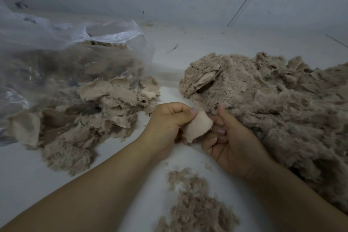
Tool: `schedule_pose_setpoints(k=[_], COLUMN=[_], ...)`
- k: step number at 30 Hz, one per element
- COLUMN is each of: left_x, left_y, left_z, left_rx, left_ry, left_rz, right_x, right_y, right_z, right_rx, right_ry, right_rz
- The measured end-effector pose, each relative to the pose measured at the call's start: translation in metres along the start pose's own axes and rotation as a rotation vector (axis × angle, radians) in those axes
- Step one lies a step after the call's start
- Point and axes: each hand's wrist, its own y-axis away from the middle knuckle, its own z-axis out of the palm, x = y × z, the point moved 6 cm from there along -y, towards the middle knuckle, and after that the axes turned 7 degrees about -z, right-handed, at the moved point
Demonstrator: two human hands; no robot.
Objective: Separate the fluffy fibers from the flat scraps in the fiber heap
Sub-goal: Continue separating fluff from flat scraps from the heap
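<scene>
A pale flat scrap [197, 126] sits between my two hands at the middle of the view. My left hand [167, 120] grips it, thumb pressed on its top edge. My right hand [227, 137] curls its fingers under the scrap's right side, thumb raised against the big beige fiber heap [273, 103] on the right. A smaller pile of flat scraps and fluff [90, 111] lies on the left. Loose fluffy fibers [194, 203] are scattered on the white surface near my forearms.
A clear plastic bag [62, 58] with more beige material stands at the back left, its mouth open. A white wall rises behind. The white surface [169, 62] shows between the two piles.
</scene>
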Motion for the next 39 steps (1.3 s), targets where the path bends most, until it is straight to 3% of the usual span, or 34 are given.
schedule_pose_setpoints(k=[6,10,14,21,27,29,31,35,36,39], left_x=[0.002,0.003,0.005,0.007,0.018,0.017,0.016,0.005,0.001,0.003], left_y=[-0.004,-0.004,0.002,0.003,0.0,0.002,0.002,-0.002,-0.003,0.001], left_z=[-0.003,0.0,0.01,0.01,-0.046,-0.051,-0.036,0.009,0.014,0.025], left_rx=[0.026,-0.14,-0.232,-0.061,0.472,0.531,0.461,0.209,0.159,0.053], left_ry=[0.013,-0.033,-0.086,-0.048,0.295,0.282,0.062,-1.079,-1.226,-1.29], left_rz=[-0.005,-0.104,-0.067,-0.006,0.21,0.221,0.215,0.275,0.281,0.318], right_x=[-0.002,-0.001,-0.001,0.002,-0.001,0.0,-0.001,-0.002,-0.001,-0.001], right_y=[0.009,0.005,0.004,0.004,0.003,0.002,0.001,0.0,-0.001,0.0], right_z=[0.014,0.01,0.007,0.004,0.002,0.0,-0.001,0.001,0.001,0.001], right_rx=[-0.209,-0.119,-0.091,-0.109,-0.051,-0.046,-0.028,-0.045,-0.045,-0.025], right_ry=[0.138,0.09,0.075,0.174,0.106,0.132,0.116,-0.062,-0.087,-0.091], right_rz=[-0.015,-0.025,-0.046,-0.055,-0.07,-0.062,-0.049,-0.012,-0.007,0.002])
